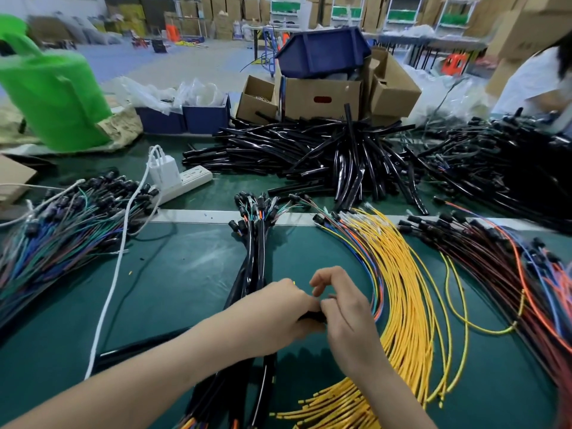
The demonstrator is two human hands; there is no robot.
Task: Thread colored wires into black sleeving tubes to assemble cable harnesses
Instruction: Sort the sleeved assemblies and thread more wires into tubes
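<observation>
Lower centre: left hand point(278, 308) grips the tube point(310, 316); right hand point(345, 314) curls at its mouth, hold unclear. Best to feed wires point(402, 289) bunched and straight in.

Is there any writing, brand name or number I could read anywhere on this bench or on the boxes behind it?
No text is readable in this view.
Cardboard box: a red oval mark, no letters can be made out.
Stacked carton at far right: faint print, too blurred to read.
Power strip: no legible label.
</observation>
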